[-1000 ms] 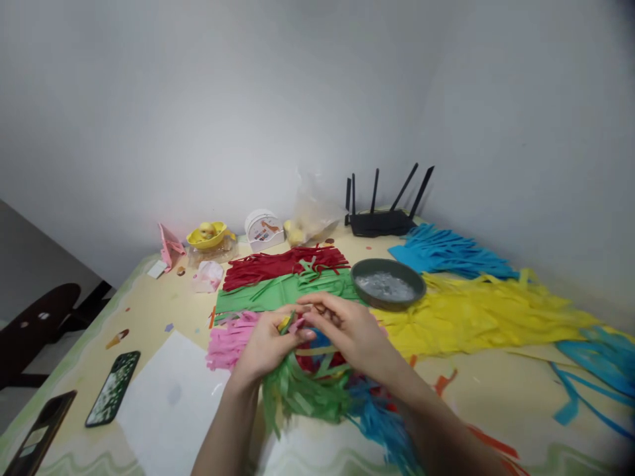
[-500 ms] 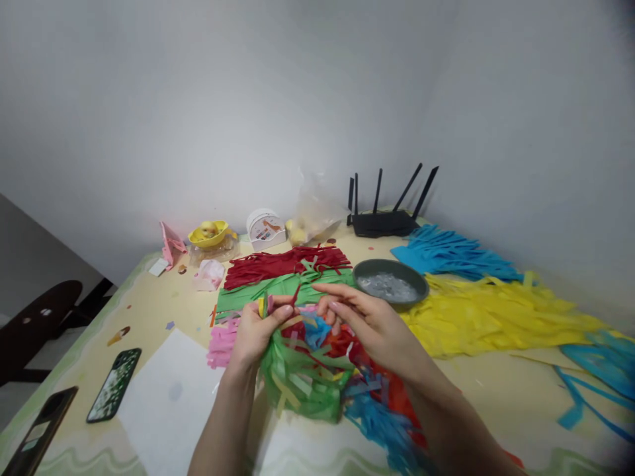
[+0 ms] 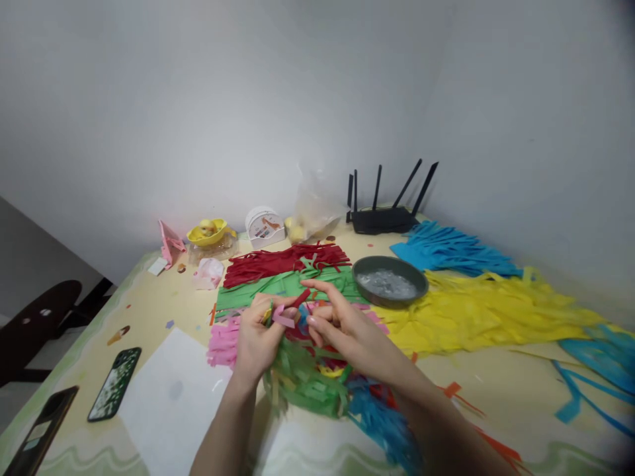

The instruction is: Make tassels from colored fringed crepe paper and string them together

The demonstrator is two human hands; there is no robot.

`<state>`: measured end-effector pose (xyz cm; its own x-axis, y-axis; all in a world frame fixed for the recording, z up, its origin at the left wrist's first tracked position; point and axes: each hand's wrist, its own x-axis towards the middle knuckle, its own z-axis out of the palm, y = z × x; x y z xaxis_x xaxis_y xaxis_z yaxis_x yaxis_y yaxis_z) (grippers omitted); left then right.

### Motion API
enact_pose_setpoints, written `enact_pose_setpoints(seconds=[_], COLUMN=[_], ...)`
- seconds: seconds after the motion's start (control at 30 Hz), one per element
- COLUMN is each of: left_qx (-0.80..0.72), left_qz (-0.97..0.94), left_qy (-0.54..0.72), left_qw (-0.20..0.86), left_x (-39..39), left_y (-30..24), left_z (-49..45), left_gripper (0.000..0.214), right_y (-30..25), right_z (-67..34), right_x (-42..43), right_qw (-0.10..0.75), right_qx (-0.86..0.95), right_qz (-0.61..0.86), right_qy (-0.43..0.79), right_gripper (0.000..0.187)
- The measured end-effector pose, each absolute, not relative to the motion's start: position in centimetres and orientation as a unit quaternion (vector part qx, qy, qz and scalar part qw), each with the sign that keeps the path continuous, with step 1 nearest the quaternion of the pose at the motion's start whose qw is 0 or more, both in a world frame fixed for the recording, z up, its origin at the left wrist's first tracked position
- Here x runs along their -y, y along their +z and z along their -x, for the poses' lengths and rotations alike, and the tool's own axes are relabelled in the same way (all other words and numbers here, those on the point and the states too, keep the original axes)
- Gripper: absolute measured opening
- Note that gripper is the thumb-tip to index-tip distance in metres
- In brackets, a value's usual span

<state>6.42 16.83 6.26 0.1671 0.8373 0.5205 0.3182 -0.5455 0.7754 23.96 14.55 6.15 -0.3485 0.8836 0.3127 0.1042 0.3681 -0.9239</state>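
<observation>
My left hand (image 3: 258,330) is closed in a pinch on a few thin paper strips (image 3: 284,318), pink and yellow, with a dark red strip (image 3: 301,297) poking out above the thumb. Close beside it, my right hand (image 3: 347,330) has its index finger stretched toward the red strip. Its thumb and other fingers are curled together, and whatever they grip is too small to make out. Below both hands hangs or lies a mixed heap of fringed paper, with a green bunch (image 3: 310,387) and a blue bunch (image 3: 381,423).
Behind the hands lie dark red fringe (image 3: 285,264) and green fringe (image 3: 262,291). A grey bowl (image 3: 390,301) of clear bits stands beside yellow fringe (image 3: 486,311) and blue fringe (image 3: 451,251). A black router (image 3: 384,221) is by the wall. Left are white paper (image 3: 173,403) and a phone (image 3: 115,383).
My right hand has moved a little left, closer to my left hand. The pink and red strips at the left fingertips stick out more. Orange-red strips on the table at lower right are now uncovered.
</observation>
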Motion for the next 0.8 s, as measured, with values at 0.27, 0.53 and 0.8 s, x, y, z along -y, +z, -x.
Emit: enact_pose_setpoints(seconds=[0.27,0.53,0.8], left_qx=[-0.408,-0.358,-0.351], left_qz=[-0.734,-0.811,-0.833], left_qy=[0.507,0.452,0.415], left_qw=[0.193,0.099,0.101], left_x=[-16.8,-16.6,-16.8], left_y=[6.3,6.1,5.8], left_z=[-6.5,-6.5,-6.6], left_gripper=[0.016,0.027,0.027], right_y=[6.5,6.5,5.8], right_z=[-24.1,-24.6,-24.7], right_x=[-14.4,-15.1,-16.2], right_qw=[0.438,0.448,0.573], right_qx=[0.687,0.654,0.632], right_qz=[0.341,0.355,0.371], right_qy=[0.468,0.496,0.367], right_gripper=[0.045,0.042,0.013])
